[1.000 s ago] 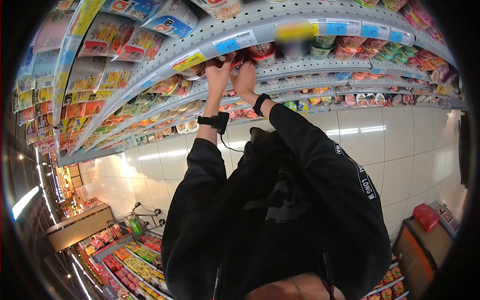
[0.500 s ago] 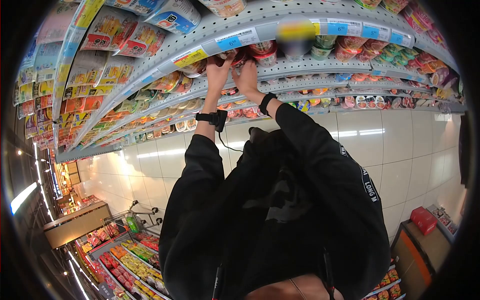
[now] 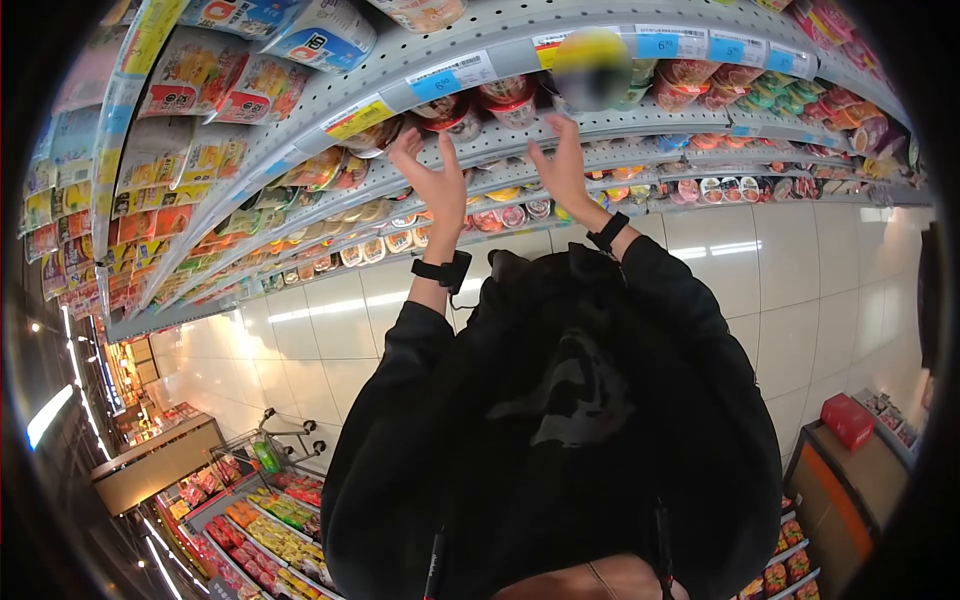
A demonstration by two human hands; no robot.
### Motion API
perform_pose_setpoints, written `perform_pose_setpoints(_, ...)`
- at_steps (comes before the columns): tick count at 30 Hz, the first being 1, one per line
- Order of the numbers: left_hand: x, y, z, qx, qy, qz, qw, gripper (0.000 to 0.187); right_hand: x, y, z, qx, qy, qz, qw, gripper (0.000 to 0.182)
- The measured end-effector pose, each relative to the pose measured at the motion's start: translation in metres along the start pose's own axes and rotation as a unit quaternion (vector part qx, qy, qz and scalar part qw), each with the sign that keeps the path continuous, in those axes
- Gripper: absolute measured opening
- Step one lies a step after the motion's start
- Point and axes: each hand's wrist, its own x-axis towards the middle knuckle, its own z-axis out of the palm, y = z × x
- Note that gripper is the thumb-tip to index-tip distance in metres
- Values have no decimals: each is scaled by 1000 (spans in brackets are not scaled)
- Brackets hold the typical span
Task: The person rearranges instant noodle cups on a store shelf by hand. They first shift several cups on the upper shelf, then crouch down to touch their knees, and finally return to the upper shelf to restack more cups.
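My left hand is raised just below a shelf, its fingers spread and nothing in it. To its right, my right hand is also apart from the goods, thumb and fingers parted and empty. Between and above them, a red-rimmed cup and a dark red cup stand on the perforated shelf under the price labels. A dark-lidded bowl sits left of them, nearest to my left fingertips.
White-and-blue cups fill the shelf above. Packaged cups continue left and right on lower shelves. Behind are a tiled floor, a shopping cart, a red box on a counter and racks of colourful packets.
Both hands have drawn back from the red cups and moved apart, the right hand to the right. Their fingers have opened, and the cups now show on the shelf.
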Motion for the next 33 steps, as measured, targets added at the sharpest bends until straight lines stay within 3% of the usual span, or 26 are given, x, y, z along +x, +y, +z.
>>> perform_pose_setpoints(4,-8,2,8,-50,26,-47,997,42,12,3,12,-27,9,6,1000,72)
perform_pose_setpoints(6,-9,9,11,-84,-21,-90,992,40,16,2,23,-22,8,-1,1000,79)
perform_pose_setpoints(8,-7,19,21,-118,-43,-42,991,39,18,-1,31,-62,2,8,998,86)
perform_pose_setpoints(10,-4,32,31,-150,-65,1,987,39,23,-1,37,-66,22,-30,997,81)
perform_pose_setpoints(13,4,39,49,-136,-67,-3,988,45,32,-1,44,-67,-19,20,997,72)
perform_pose_setpoints(15,7,39,59,-63,-119,-58,989,49,39,3,51,-80,-2,56,995,69)
perform_pose_setpoints(19,14,35,83,-153,-91,-47,983,55,48,12,58,-33,11,25,999,63)
perform_pose_setpoints(22,20,42,85,-111,-96,-49,988,63,50,17,58,-33,25,-26,999,59)
perform_pose_setpoints(27,25,50,92,-123,-98,-77,985,70,48,14,53,-68,5,-16,998,63)
perform_pose_setpoints(29,27,59,89,-175,-115,-132,969,81,49,19,55,-85,-1,-28,996,65)
perform_pose_setpoints(31,23,47,91,-145,-112,-112,977,80,48,20,55,-35,2,45,998,65)
perform_pose_setpoints(33,14,37,89,-112,-110,-92,983,78,49,16,54,-28,8,50,998,65)
